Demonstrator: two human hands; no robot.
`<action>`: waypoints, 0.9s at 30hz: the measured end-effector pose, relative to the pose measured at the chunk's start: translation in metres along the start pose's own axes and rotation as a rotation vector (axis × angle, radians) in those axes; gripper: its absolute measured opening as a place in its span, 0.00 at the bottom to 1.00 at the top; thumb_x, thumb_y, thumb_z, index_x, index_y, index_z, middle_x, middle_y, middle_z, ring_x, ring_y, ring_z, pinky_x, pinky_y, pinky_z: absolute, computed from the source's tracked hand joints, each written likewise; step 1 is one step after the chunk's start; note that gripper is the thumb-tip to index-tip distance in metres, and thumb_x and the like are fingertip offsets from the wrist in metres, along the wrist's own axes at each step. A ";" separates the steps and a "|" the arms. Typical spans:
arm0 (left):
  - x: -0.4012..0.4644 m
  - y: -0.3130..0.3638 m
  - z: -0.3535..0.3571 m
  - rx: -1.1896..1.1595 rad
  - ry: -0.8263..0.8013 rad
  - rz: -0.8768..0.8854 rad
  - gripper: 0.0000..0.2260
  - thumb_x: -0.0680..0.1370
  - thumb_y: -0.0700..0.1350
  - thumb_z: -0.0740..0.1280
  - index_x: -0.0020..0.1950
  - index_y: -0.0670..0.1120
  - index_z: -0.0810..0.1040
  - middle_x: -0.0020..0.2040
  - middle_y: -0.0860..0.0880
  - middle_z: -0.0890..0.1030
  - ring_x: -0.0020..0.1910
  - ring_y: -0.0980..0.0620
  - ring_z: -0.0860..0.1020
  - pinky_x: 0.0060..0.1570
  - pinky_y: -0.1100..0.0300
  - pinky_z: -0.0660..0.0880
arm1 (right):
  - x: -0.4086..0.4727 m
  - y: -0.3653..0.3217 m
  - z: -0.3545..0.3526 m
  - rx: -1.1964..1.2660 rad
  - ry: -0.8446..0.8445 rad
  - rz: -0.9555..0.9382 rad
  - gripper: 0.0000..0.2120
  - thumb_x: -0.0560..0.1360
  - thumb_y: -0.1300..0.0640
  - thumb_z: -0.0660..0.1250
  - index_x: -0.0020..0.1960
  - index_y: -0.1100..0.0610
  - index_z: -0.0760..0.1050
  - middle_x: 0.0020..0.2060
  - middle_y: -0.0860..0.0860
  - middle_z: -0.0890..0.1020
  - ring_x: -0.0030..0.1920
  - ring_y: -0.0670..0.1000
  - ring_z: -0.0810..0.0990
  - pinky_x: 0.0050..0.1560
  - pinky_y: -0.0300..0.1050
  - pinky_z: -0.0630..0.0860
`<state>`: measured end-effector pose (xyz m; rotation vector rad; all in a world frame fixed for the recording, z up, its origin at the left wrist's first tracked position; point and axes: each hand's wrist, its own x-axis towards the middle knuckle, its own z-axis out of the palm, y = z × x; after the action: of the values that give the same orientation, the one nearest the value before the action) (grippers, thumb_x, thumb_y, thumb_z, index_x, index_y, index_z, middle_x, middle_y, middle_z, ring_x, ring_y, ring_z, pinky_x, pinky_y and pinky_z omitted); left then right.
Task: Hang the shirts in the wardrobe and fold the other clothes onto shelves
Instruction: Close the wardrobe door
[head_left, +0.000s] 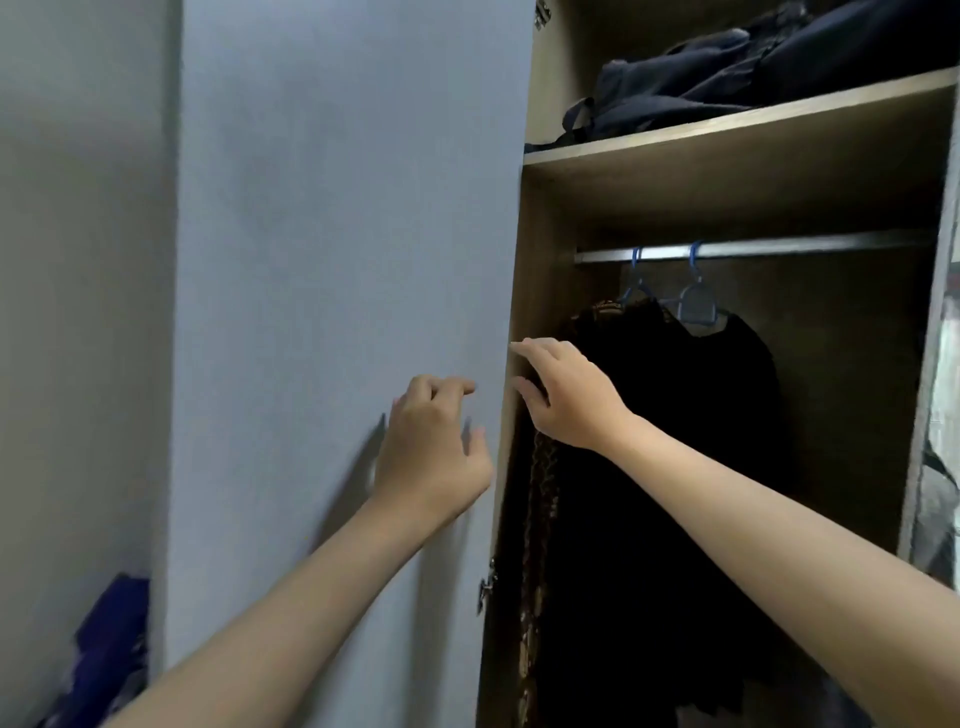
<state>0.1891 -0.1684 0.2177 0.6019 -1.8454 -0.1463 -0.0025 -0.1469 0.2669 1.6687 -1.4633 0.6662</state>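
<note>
Bedroom corner: a pale wall at far left, with a wardrobe standing open beside it. The wardrobe door (337, 312), grey-blue and swung outward, serves as the landmark.

Low and left of the door, a blue-purple cloth (111, 644) lies bunched; whether it is a shirt cannot be judged from this angle.

On the door's face, near its hinged edge, the left hand (434, 447) rests or hovers with fingers loosely curled, holding nothing.

Just right of that edge, the right hand (566, 395) reaches into the cabinet, fingers spread narrow and slightly bent, gripping nothing; its fingertips (519, 347) lie at the door edge or the inner side panel.

Further right, the rail (753, 249) runs crosswise, above and beyond the right hand. Two blue hangers (693, 291) carry dark garments (675, 467), which hang straight down behind that hand. The right hand is the nearer to them.

Above the rail, the shelf (727, 130) holds crumpled navy clothing (727, 73).
</note>
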 end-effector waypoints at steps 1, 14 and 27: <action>-0.012 -0.002 -0.021 0.028 0.028 0.024 0.18 0.73 0.42 0.67 0.63 0.45 0.74 0.60 0.46 0.73 0.59 0.45 0.74 0.59 0.53 0.72 | 0.001 -0.021 -0.003 0.028 0.008 -0.044 0.21 0.77 0.55 0.64 0.68 0.60 0.69 0.62 0.56 0.76 0.60 0.59 0.75 0.53 0.52 0.76; -0.086 -0.026 -0.168 0.231 0.286 -0.008 0.22 0.70 0.35 0.68 0.63 0.44 0.73 0.61 0.43 0.73 0.59 0.45 0.74 0.58 0.50 0.74 | 0.042 -0.202 -0.059 0.345 0.298 -0.383 0.26 0.76 0.58 0.63 0.72 0.51 0.62 0.57 0.57 0.75 0.52 0.56 0.76 0.43 0.45 0.74; -0.111 0.031 -0.142 -0.103 0.287 -0.187 0.21 0.72 0.30 0.67 0.62 0.46 0.75 0.55 0.50 0.80 0.48 0.55 0.79 0.43 0.74 0.74 | 0.008 -0.184 -0.116 0.235 0.060 -0.341 0.23 0.77 0.51 0.63 0.72 0.45 0.66 0.64 0.55 0.69 0.54 0.59 0.74 0.43 0.55 0.78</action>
<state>0.3345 -0.0632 0.1863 0.6854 -1.4946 -0.2634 0.1914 -0.0532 0.2948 2.0006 -1.0522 0.7088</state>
